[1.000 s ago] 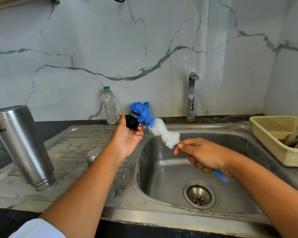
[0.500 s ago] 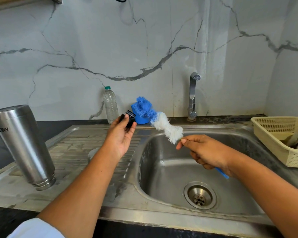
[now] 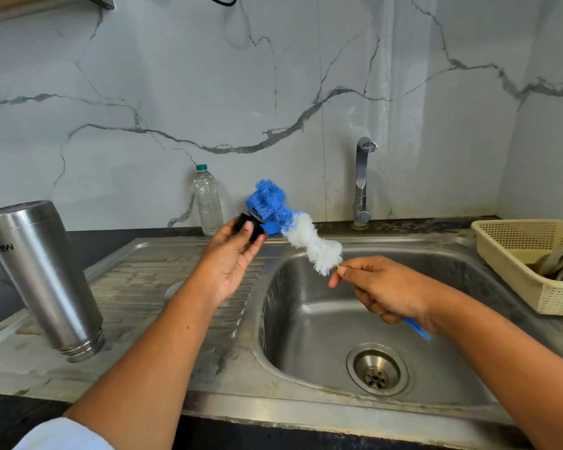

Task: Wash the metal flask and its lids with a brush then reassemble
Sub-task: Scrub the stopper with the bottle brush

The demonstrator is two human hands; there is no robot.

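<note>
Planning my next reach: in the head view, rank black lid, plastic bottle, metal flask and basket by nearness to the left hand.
1. black lid, held in the left hand.
2. plastic bottle, just beyond it.
3. metal flask, far left.
4. basket, far right.

plastic bottle [image 3: 208, 203] upright at wall | tap [image 3: 361, 180] behind sink [image 3: 306, 336] | cloth [image 3: 559, 264] in beige basket [image 3: 514, 274] at right

A home kitchen: a steel sink [image 3: 322, 319] with drainboard, a tap [image 3: 361, 180], a marble-patterned wall [image 3: 273, 76] and a dark worktop [image 3: 104, 237].
</note>
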